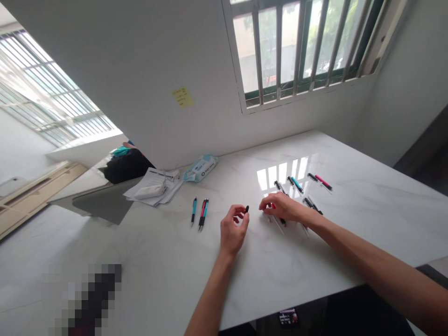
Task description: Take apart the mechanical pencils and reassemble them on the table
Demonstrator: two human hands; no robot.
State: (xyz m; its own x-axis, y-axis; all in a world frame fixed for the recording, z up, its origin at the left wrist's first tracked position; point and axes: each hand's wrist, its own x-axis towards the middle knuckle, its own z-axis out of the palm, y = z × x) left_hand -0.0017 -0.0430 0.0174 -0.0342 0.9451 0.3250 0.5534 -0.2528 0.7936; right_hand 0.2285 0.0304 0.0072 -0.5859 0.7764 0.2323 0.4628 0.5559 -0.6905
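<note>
My left hand (234,232) is closed, with a small black pen part (247,209) pinched between thumb and fingers, its tip showing above them. My right hand (283,206) reaches low over the table with its fingers curled together and pointing left; whatever they hold is hidden. Beneath and beside it lie loose pen pieces, among them a black-tipped barrel (282,221) and a thin white refill (278,226). Left of my left hand, a teal pen (193,212) lies apart from a close group of teal and red pens (203,214), all with black grips.
Pen parts, including a teal barrel (297,185), a red barrel (323,182) and a black piece (312,205), lie beyond my right hand. At the wall are a wipes packet (201,169) and papers (159,186). A phone (289,317) shows below the table edge.
</note>
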